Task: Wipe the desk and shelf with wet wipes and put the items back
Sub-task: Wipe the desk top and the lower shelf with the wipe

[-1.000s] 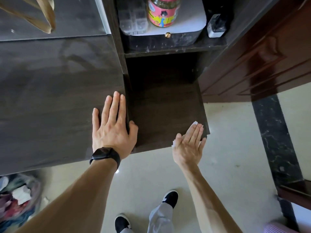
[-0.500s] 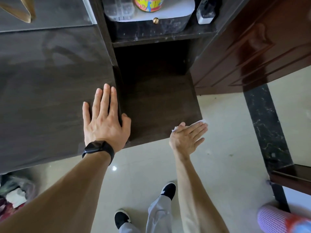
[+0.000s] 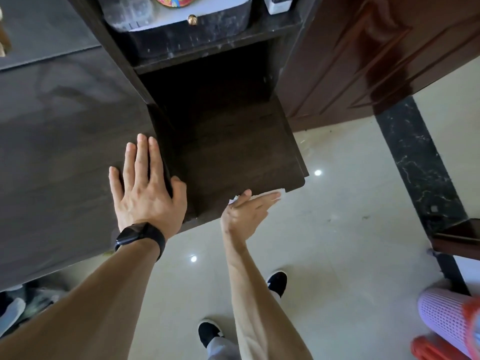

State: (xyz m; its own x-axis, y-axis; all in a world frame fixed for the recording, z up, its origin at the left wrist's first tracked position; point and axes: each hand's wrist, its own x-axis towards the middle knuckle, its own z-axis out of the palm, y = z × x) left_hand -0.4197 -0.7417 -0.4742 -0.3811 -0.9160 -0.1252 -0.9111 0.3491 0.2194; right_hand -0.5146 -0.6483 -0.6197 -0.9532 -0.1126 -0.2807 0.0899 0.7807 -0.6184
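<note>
Left hand (image 3: 148, 188) lies flat on desk (image 3: 65, 152), fingers straight and together, thumb over its right edge. I read this as a brace while leaning in.

Right hand (image 3: 244, 216) is at the near right edge of the lower shelf (image 3: 233, 152). Its fingers are straight and nothing is clamped. The wipe (image 3: 281, 190) is pressed flat between fingers and shelf edge, with white showing past the fingertips and by the thumb. Flat fingers likely spread pressure along the edge.

Judgement: edge wiping is in hand, and putting items back is yet to come.
</note>
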